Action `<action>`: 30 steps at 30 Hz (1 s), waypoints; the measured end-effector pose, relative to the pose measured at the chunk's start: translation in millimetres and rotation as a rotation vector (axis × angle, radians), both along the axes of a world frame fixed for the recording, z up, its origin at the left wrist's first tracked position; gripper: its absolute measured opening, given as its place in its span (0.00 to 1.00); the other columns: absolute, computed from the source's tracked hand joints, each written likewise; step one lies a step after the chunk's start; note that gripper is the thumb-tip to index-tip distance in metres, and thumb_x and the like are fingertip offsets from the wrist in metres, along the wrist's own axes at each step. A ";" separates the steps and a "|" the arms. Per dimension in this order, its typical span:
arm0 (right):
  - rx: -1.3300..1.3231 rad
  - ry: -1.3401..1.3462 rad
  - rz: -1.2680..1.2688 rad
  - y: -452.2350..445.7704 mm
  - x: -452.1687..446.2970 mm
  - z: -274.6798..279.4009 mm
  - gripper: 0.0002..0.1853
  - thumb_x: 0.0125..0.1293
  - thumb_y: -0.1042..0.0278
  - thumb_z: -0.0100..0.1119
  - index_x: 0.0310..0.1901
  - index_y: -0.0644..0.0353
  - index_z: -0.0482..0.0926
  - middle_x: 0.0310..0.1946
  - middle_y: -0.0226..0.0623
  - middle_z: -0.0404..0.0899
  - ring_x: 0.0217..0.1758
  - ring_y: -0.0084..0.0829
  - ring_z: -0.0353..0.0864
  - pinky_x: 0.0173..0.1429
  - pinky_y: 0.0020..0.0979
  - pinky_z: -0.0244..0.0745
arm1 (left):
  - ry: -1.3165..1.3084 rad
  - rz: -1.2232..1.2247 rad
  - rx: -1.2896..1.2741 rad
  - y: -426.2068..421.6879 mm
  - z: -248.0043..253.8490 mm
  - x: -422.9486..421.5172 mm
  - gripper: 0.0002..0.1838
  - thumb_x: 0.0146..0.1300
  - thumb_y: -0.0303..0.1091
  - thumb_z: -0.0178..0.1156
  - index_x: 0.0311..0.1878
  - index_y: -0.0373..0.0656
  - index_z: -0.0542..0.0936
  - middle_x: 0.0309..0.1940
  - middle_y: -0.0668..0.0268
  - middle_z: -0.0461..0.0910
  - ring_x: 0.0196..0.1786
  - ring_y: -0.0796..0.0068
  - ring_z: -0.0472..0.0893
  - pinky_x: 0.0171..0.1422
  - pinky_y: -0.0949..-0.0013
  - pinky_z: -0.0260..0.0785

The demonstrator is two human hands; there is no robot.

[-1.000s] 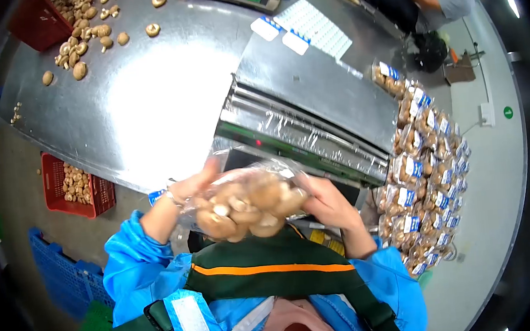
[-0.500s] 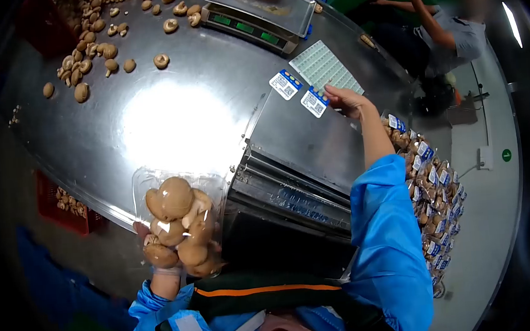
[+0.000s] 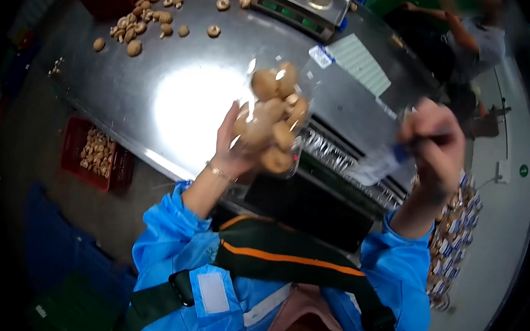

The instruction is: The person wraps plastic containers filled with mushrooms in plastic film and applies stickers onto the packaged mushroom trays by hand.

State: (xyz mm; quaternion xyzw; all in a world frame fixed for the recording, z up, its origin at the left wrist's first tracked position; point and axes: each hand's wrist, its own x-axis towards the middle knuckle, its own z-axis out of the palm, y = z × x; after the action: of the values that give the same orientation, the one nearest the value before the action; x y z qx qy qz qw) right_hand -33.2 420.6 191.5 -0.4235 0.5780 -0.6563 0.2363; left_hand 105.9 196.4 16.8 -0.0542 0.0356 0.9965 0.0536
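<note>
My left hand (image 3: 234, 150) grips a clear plastic pack of mushrooms (image 3: 277, 118) from its left side, tilted above the metal table. Brown caps show through the shiny film. My right hand (image 3: 433, 146), blurred by motion, is closed on a white and blue label (image 3: 374, 165) that hangs off to its left. Beyond it on the table lie another printed label (image 3: 320, 56) and a pale green sheet in a grid pattern (image 3: 360, 64).
Loose mushrooms (image 3: 136, 26) lie at the table's far side, near a weighing scale (image 3: 299, 10). A red crate of mushrooms (image 3: 86, 151) stands below on the left. Labelled packs (image 3: 451, 238) are piled at right. Another person (image 3: 479, 40) works at the upper right.
My right hand has lifted a label off the table and drawn it toward me. My left hand has raised the mushroom pack up and to the right. The view has shifted too.
</note>
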 end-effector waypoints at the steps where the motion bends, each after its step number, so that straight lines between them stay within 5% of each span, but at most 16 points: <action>1: 0.120 0.002 -0.018 -5.0 8.1 -5.3 0.10 0.54 0.74 0.61 0.37 0.63 0.73 0.31 0.34 0.74 0.35 0.24 0.75 0.39 0.25 0.72 | 0.015 0.006 0.028 10.7 7.9 -0.9 0.35 0.63 0.59 0.39 0.64 0.42 0.58 0.61 0.56 0.63 0.62 0.57 0.66 0.67 0.55 0.55; 6: 0.431 -0.225 -0.047 -17.6 47.3 -29.3 0.14 0.50 0.70 0.66 0.39 0.61 0.75 0.30 0.29 0.76 0.32 0.20 0.75 0.37 0.20 0.70 | 0.122 -0.032 -0.004 56.0 23.6 11.9 0.31 0.66 0.54 0.38 0.63 0.40 0.59 0.57 0.56 0.67 0.58 0.61 0.70 0.62 0.57 0.62; 8: 0.558 -0.278 -0.159 -12.0 56.9 -46.6 0.19 0.48 0.71 0.67 0.43 0.63 0.73 0.32 0.32 0.75 0.31 0.19 0.73 0.34 0.19 0.68 | -0.059 -0.063 -0.211 72.5 18.0 22.1 0.29 0.67 0.52 0.37 0.62 0.40 0.60 0.54 0.57 0.69 0.56 0.62 0.72 0.60 0.58 0.65; 10: 0.191 -0.032 -0.503 -0.2 65.5 -92.2 0.28 0.47 0.71 0.68 0.51 0.64 0.67 0.38 0.35 0.71 0.29 0.19 0.70 0.32 0.19 0.67 | -0.042 -0.075 -0.134 88.7 19.4 25.1 0.27 0.68 0.51 0.36 0.61 0.40 0.61 0.53 0.59 0.71 0.54 0.64 0.73 0.60 0.59 0.66; 11: 0.348 0.277 -0.759 7.6 70.4 -94.1 0.34 0.47 0.72 0.67 0.57 0.65 0.62 0.44 0.40 0.66 0.33 0.22 0.68 0.37 0.21 0.68 | -0.045 -0.079 -0.101 98.2 14.4 25.8 0.27 0.68 0.51 0.36 0.61 0.40 0.61 0.54 0.59 0.70 0.54 0.64 0.73 0.60 0.59 0.65; 14: 0.272 0.593 -1.011 34.0 85.3 -123.6 0.32 0.54 0.68 0.59 0.60 0.65 0.60 0.56 0.50 0.61 0.57 0.41 0.62 0.58 0.35 0.60 | -0.093 -0.106 -0.057 123.3 19.9 20.0 0.29 0.66 0.55 0.38 0.60 0.42 0.63 0.54 0.59 0.70 0.55 0.64 0.73 0.61 0.58 0.64; 15: 0.156 0.601 -0.893 33.2 101.2 -136.6 0.30 0.56 0.64 0.56 0.60 0.64 0.60 0.60 0.54 0.57 0.62 0.49 0.57 0.64 0.44 0.52 | -0.098 -0.109 -0.058 130.9 21.8 16.4 0.30 0.65 0.56 0.38 0.60 0.42 0.64 0.54 0.59 0.70 0.55 0.63 0.73 0.61 0.58 0.63; 16: 0.415 0.729 -0.651 43.4 125.6 -115.1 0.27 0.57 0.63 0.57 0.57 0.64 0.65 0.60 0.55 0.56 0.63 0.52 0.55 0.66 0.50 0.47 | -0.102 -0.120 -0.066 137.2 23.6 12.5 0.31 0.64 0.58 0.39 0.60 0.42 0.64 0.54 0.59 0.70 0.55 0.62 0.72 0.62 0.58 0.63; 18: 0.453 0.818 -0.271 61.6 157.1 -111.6 0.23 0.55 0.58 0.58 0.50 0.62 0.71 0.57 0.48 0.65 0.62 0.48 0.59 0.66 0.53 0.45 | -0.036 -0.245 0.097 144.3 13.8 2.5 0.36 0.61 0.61 0.40 0.62 0.42 0.62 0.56 0.57 0.69 0.59 0.57 0.68 0.64 0.56 0.59; 20: 0.081 0.856 -0.048 100.6 154.4 -125.1 0.19 0.55 0.57 0.59 0.43 0.60 0.75 0.51 0.38 0.73 0.60 0.42 0.65 0.67 0.52 0.44 | -0.185 -0.158 -0.057 161.1 26.9 -9.6 0.34 0.62 0.60 0.38 0.61 0.43 0.64 0.56 0.55 0.68 0.57 0.57 0.69 0.64 0.53 0.59; 21: 0.076 0.829 -0.254 124.6 148.5 -121.5 0.14 0.56 0.59 0.58 0.40 0.57 0.77 0.46 0.31 0.76 0.59 0.35 0.68 0.67 0.50 0.47 | -0.162 -0.191 -0.116 171.9 30.9 -16.4 0.34 0.62 0.60 0.38 0.62 0.42 0.63 0.56 0.54 0.68 0.56 0.56 0.70 0.63 0.53 0.59; 23: 0.231 0.389 -0.471 168.7 127.5 -119.2 0.15 0.62 0.58 0.52 0.46 0.55 0.73 0.48 0.33 0.75 0.59 0.34 0.68 0.64 0.42 0.56 | -0.111 -0.266 -0.235 196.0 37.6 -29.5 0.35 0.63 0.59 0.35 0.63 0.39 0.61 0.57 0.53 0.67 0.55 0.54 0.71 0.61 0.52 0.62; 24: 0.006 -0.089 -0.607 180.2 116.4 -134.2 0.17 0.63 0.55 0.49 0.49 0.54 0.71 0.48 0.33 0.74 0.58 0.33 0.68 0.63 0.40 0.57 | 0.077 -0.341 -0.246 211.5 37.9 -36.7 0.33 0.66 0.56 0.33 0.63 0.40 0.59 0.58 0.53 0.67 0.55 0.54 0.72 0.62 0.54 0.62; 26: -0.544 -1.021 -0.748 202.9 99.6 -157.3 0.20 0.67 0.50 0.42 0.55 0.53 0.67 0.49 0.33 0.74 0.55 0.31 0.70 0.62 0.36 0.61 | 0.043 -0.547 -0.532 252.8 31.1 -52.0 0.33 0.66 0.57 0.37 0.65 0.42 0.57 0.61 0.55 0.63 0.62 0.59 0.66 0.65 0.56 0.58; 28: -0.696 -1.140 -0.770 224.7 99.7 -170.7 0.29 0.68 0.42 0.34 0.61 0.56 0.60 0.56 0.36 0.69 0.58 0.33 0.68 0.63 0.36 0.63 | 0.173 -0.711 -0.787 298.9 38.2 -59.3 0.32 0.69 0.53 0.34 0.68 0.40 0.49 0.65 0.55 0.56 0.67 0.64 0.57 0.69 0.65 0.50; 30: -0.886 -1.058 -0.686 264.8 87.9 -168.8 0.30 0.67 0.40 0.35 0.61 0.55 0.61 0.55 0.34 0.69 0.57 0.33 0.70 0.61 0.37 0.66 | 0.442 -0.603 -1.088 322.6 23.8 -75.9 0.34 0.69 0.53 0.35 0.68 0.37 0.46 0.67 0.54 0.51 0.70 0.64 0.50 0.71 0.66 0.40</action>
State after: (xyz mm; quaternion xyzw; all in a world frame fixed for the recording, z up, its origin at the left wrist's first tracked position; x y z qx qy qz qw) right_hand 54.6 685.4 22.7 0.0945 0.1705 -0.9781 0.0729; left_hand 30.0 518.9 40.6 0.1447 0.5579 0.7652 0.2868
